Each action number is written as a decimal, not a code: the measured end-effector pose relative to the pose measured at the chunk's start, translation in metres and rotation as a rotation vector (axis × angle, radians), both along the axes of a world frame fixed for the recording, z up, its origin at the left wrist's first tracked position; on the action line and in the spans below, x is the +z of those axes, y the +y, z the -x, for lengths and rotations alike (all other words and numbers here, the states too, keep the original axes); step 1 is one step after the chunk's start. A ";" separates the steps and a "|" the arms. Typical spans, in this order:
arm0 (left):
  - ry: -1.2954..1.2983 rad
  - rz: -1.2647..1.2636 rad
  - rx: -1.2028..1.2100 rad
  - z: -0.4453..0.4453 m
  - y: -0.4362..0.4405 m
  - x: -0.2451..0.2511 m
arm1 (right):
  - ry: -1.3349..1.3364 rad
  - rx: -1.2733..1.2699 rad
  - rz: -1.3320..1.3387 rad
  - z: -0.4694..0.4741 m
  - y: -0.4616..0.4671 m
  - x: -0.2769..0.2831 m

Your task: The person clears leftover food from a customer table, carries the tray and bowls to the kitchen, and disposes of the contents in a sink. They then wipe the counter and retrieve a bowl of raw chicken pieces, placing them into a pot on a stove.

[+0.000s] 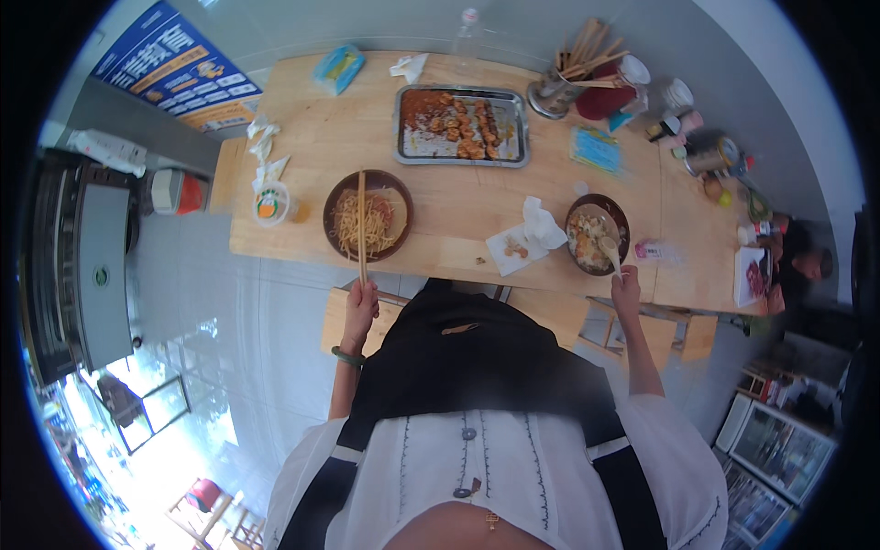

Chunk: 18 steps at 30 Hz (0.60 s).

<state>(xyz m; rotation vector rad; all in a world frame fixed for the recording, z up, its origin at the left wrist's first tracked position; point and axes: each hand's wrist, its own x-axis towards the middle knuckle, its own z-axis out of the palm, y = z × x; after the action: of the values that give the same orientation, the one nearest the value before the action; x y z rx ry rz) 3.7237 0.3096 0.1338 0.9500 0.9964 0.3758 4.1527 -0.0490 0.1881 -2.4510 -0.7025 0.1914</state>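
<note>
My left hand (361,302) is closed around the lower ends of wooden chopsticks (362,227), which lie across a dark bowl of noodles (378,218). A green bangle (348,356) circles that wrist. On the other side, my right hand (625,287) grips the handle of a pale spoon (610,249), its head in a smaller brown bowl of rice and other food (588,237). Between the bowls, crumpled white tissue (543,223) and a flat napkin with food scraps (512,247) lie on the wooden table (454,196).
A metal tray of skewered meat (462,126) lies farther back. A plastic cup (272,204) stands left, a holder of chopsticks (553,91) back right, beside jars. Blue tissue packs (339,69) and a clear bottle (467,41) are near the wall. A person (801,265) is at the far right.
</note>
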 end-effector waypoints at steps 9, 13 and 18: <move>0.374 -0.241 -0.253 0.043 0.044 0.003 | 0.230 -0.304 -0.183 0.044 0.009 -0.013; 0.910 -0.855 -0.391 0.057 0.063 0.054 | 0.291 -0.328 -0.254 0.065 0.018 -0.014; 0.015 -0.419 -0.376 -0.039 0.078 0.077 | 0.510 -0.464 -0.483 0.087 0.055 -0.019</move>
<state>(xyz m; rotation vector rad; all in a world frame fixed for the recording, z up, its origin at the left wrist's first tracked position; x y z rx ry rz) 3.7623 0.3878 0.2113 1.4925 0.7414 0.2629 4.0652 0.0063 0.1694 -1.9134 0.0501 0.3917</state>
